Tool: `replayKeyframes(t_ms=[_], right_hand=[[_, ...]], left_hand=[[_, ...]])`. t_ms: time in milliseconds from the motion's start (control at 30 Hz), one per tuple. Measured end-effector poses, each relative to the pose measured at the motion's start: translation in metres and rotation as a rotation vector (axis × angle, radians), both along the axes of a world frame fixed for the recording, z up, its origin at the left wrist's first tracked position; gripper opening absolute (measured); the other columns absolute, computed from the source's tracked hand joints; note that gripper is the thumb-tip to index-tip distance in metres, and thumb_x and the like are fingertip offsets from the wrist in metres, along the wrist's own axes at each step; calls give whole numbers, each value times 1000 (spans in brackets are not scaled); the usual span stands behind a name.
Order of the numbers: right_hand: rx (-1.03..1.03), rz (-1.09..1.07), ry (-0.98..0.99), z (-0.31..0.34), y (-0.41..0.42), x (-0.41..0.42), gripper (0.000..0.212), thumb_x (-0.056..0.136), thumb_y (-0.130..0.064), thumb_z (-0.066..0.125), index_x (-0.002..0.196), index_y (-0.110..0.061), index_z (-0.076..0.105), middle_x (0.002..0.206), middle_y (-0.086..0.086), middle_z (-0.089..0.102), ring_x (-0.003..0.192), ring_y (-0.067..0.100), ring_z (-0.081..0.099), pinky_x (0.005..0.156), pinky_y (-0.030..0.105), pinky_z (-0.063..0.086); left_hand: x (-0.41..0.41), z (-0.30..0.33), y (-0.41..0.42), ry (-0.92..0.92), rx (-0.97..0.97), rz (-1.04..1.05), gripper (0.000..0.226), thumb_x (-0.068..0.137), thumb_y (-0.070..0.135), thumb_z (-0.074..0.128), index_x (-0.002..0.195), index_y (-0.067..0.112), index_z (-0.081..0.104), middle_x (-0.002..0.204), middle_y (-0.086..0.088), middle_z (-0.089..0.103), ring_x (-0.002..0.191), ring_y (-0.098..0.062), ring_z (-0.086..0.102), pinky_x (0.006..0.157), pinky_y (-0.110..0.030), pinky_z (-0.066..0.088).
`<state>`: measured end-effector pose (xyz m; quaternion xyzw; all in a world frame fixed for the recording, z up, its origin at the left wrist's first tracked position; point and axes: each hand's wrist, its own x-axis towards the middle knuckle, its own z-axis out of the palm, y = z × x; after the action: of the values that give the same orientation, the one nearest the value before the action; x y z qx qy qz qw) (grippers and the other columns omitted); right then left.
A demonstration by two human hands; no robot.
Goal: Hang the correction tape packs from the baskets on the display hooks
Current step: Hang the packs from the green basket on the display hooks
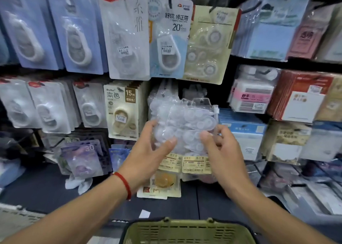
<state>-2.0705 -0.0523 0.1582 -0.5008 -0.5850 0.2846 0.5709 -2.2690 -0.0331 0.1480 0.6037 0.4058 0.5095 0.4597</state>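
At the near edge sits a green basket [187,231], its rim and slotted wall just in view below the two forearms. A pale grey crate [16,217] shows at the near left corner. Beyond the basket runs a dark shelf [46,192] with a loose cream-coloured pack [162,184] lying on it, and purple packs [83,160] leaning at its left.

Above the shelf, the left hand [149,151], with a red cord [123,184] round its wrist, holds the left side of a bundle of clear correction tape packs [185,123], thumb across the front and fingers [150,125] curled round the edge. The right hand [220,149] pinches the bundle's right side, its fingers bent against the plastic. The bundle is upright in the middle of the scene, in front of the middle row, its yellow labels [196,164] at the bottom.

Farther back, packs hang on display hooks [169,1]: a beige "15M" pack [122,110] just left of the bundle, a light blue "20" pack [169,40] above it, and blue-backed packs [77,32] to the far left. Stationery packets [299,95] fill the right.
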Motion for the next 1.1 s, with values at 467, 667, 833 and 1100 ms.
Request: replayKeyframes(t_ms=[467,667,833,1100], right_hand=[[-61,-59,49,5,41,14,19,99,-53,60,99,-33,63,76,-7,62,54,2,47,59,31,40],[-42,-44,39,5,42,11,13,102,-44,62,103,-32,66,76,9,64,54,14,49,57,34,42],[-39,-79,92,6,39,11,14,100,-44,62,102,-31,67,69,11,57,54,20,46,53,35,41],[-104,-159,-258,-2,52,25,47,104,-47,56,144,-24,50,119,-7,66,103,13,67,94,39,55]], left_hand=[[-27,0,12,8,114,239,52,87,52,72,119,72,37,107,68,45,106,41,43,76,8,40],[-31,2,12,21,131,273,50,82,53,75,120,63,44,104,63,51,101,39,47,77,8,40],[-33,-1,14,-10,114,277,59,79,54,77,130,57,48,120,44,61,113,28,52,99,-15,41],[-24,-7,13,-43,63,236,56,78,48,79,130,39,59,117,21,75,101,4,73,73,-13,58]])
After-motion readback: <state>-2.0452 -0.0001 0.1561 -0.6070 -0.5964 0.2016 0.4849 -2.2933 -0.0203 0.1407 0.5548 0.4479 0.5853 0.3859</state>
